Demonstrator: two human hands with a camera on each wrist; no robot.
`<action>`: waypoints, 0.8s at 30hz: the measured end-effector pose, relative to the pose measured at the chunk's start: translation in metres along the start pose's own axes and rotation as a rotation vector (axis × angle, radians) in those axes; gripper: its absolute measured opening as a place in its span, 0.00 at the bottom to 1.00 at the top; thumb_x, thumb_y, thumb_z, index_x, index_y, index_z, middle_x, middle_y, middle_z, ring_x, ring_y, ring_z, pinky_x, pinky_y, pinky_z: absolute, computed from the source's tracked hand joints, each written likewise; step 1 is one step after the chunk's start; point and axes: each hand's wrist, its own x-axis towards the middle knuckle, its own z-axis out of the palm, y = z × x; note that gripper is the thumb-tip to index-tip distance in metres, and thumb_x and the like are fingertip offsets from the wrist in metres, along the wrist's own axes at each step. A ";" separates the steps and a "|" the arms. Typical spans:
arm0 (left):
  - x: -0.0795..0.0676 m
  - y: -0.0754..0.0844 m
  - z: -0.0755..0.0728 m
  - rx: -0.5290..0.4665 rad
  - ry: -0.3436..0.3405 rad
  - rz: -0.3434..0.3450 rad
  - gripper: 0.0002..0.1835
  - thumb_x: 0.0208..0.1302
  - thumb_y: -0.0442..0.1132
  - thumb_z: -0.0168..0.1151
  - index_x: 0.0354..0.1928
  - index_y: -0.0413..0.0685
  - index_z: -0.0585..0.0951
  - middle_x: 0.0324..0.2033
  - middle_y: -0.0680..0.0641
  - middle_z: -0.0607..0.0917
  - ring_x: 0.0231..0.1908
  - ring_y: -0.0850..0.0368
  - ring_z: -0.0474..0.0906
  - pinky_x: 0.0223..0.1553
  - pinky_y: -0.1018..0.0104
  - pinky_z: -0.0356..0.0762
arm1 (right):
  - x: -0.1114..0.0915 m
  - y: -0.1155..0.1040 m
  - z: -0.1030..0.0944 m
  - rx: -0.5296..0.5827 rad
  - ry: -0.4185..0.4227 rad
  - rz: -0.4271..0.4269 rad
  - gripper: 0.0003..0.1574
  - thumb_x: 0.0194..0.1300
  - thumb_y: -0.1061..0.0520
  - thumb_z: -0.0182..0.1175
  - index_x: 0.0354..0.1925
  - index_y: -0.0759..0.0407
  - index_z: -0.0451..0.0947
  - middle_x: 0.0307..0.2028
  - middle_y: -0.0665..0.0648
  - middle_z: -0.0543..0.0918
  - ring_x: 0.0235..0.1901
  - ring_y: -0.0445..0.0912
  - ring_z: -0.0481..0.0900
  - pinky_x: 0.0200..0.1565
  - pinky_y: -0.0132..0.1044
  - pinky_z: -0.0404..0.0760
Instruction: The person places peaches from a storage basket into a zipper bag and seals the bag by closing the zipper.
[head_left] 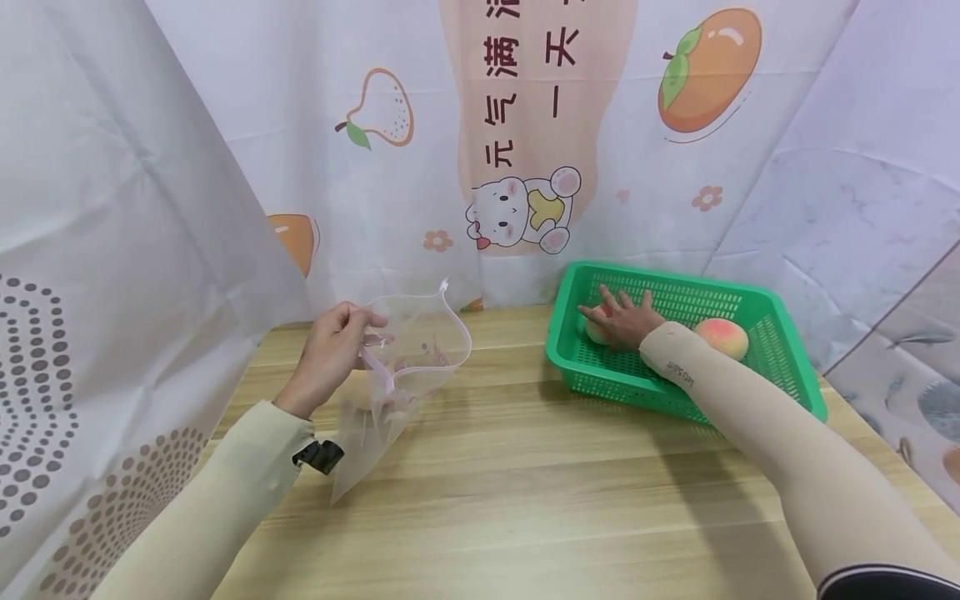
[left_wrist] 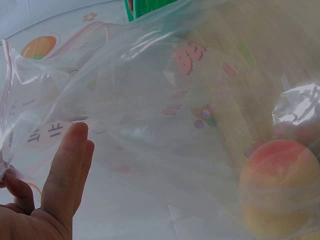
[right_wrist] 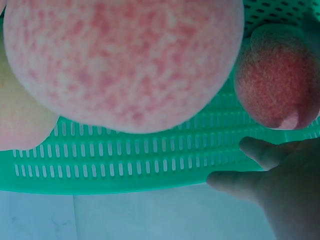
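Note:
My left hand (head_left: 330, 354) pinches the rim of a clear plastic zip bag (head_left: 431, 333), whose mouth gapes toward the right. Two fingers of that hand (left_wrist: 62, 185) stand straight along the film in the left wrist view. A peach (left_wrist: 280, 185) with a red top shows through the bag. On the right, my right hand (head_left: 628, 323) reaches into a green basket (head_left: 600, 371), fingers spread over a peach (head_left: 596, 327) at its left end. In the right wrist view that peach (right_wrist: 280, 75) lies just beyond the fingertips (right_wrist: 250, 145).
Another peach (head_left: 722, 337) sits in the basket's middle, and a peach (right_wrist: 125, 65) looms close to the right wrist camera. The wooden table (head_left: 495, 483) runs under everything. Behind it hangs a printed curtain (head_left: 420, 192), with more cloth (head_left: 135, 208) at the left.

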 end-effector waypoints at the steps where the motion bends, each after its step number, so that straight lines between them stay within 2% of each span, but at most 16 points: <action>1: 0.000 0.000 0.000 0.000 0.001 -0.002 0.20 0.77 0.48 0.40 0.35 0.38 0.70 0.55 0.42 0.81 0.39 0.56 0.82 0.35 0.64 0.85 | 0.000 0.000 0.000 -0.005 0.004 0.000 0.49 0.63 0.47 0.69 0.74 0.54 0.58 0.72 0.77 0.55 0.63 0.73 0.67 0.54 0.78 0.66; 8: -0.001 0.002 0.000 -0.008 0.000 -0.011 0.19 0.78 0.47 0.40 0.36 0.38 0.70 0.55 0.41 0.81 0.40 0.56 0.83 0.35 0.64 0.85 | 0.000 -0.002 0.000 -0.051 0.029 0.003 0.36 0.71 0.51 0.58 0.73 0.51 0.61 0.71 0.76 0.58 0.61 0.71 0.70 0.54 0.76 0.68; 16: -0.001 0.001 0.000 -0.012 0.001 -0.007 0.20 0.78 0.47 0.40 0.36 0.37 0.69 0.55 0.40 0.81 0.38 0.57 0.83 0.35 0.64 0.85 | 0.002 0.000 0.005 -0.027 0.018 0.009 0.37 0.70 0.51 0.60 0.74 0.51 0.61 0.72 0.76 0.57 0.61 0.72 0.70 0.54 0.78 0.66; 24: -0.002 0.001 -0.001 0.003 0.000 0.003 0.21 0.79 0.49 0.40 0.35 0.38 0.69 0.56 0.40 0.81 0.41 0.54 0.84 0.35 0.64 0.85 | 0.004 -0.001 0.005 -0.058 0.008 -0.002 0.33 0.72 0.54 0.56 0.72 0.50 0.63 0.70 0.76 0.59 0.59 0.71 0.72 0.53 0.77 0.68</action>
